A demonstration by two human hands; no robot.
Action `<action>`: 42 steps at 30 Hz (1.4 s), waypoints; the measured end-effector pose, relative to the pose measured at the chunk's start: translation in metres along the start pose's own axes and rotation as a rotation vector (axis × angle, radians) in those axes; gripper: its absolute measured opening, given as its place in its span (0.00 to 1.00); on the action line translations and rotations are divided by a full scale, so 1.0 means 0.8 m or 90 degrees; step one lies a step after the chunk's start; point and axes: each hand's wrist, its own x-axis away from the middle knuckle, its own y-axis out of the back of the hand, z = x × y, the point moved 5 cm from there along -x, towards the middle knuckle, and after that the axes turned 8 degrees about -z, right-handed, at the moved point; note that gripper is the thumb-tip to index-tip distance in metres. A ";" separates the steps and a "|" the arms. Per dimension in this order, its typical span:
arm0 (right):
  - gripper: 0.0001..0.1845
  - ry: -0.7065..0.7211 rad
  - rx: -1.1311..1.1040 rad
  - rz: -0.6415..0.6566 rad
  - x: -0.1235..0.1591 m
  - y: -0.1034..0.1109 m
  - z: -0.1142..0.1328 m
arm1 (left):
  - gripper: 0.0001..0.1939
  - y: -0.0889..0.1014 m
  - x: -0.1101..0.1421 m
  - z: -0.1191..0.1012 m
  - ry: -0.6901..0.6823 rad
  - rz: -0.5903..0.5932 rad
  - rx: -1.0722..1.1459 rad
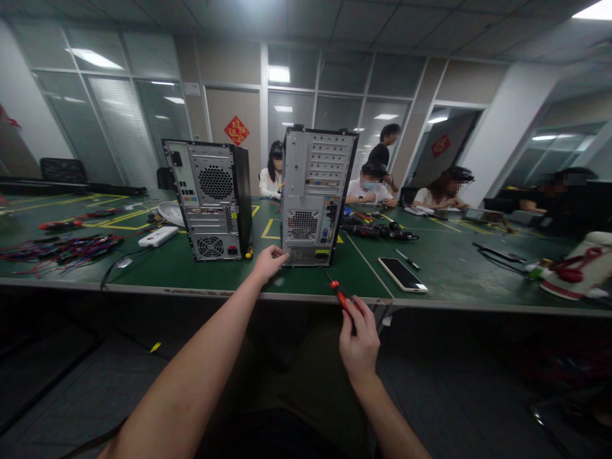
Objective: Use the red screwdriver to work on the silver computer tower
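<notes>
Two computer towers stand upright with their rear panels facing me. My left hand [270,262] is at the lower left corner of the right computer tower [300,175]. Its fingers are curled together in a pinch, and what they hold, if anything, is too small to see. In my right hand [359,338] is a red and black screwdriver [338,294], gripped by its handle. The thin shaft points up and left towards the base of that tower. Left of it, the other computer tower [210,220] has a fan grille and a black side, with neither hand on it.
A phone [402,274] lies near the front edge of the green table [444,258]. Loose wires [62,250] and a white device [157,236] are on the left. A white and red jug-like object [576,264] stands far right. Several people sit across the table.
</notes>
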 end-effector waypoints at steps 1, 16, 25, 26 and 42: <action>0.18 -0.002 -0.001 0.001 0.000 0.000 0.000 | 0.13 0.000 0.000 0.000 0.000 0.002 0.001; 0.10 -0.050 0.002 -0.024 -0.005 0.006 -0.003 | 0.13 0.002 0.001 -0.002 0.004 0.010 -0.002; 0.17 0.017 -0.001 -0.030 -0.005 0.006 0.004 | 0.13 0.002 0.002 -0.006 -0.007 -0.003 -0.010; 0.18 0.018 0.000 -0.031 -0.005 0.006 0.005 | 0.13 0.002 0.002 -0.006 -0.007 -0.003 -0.010; 0.16 0.032 0.002 -0.016 -0.005 0.005 0.010 | 0.14 0.000 -0.002 0.004 -0.012 0.001 0.002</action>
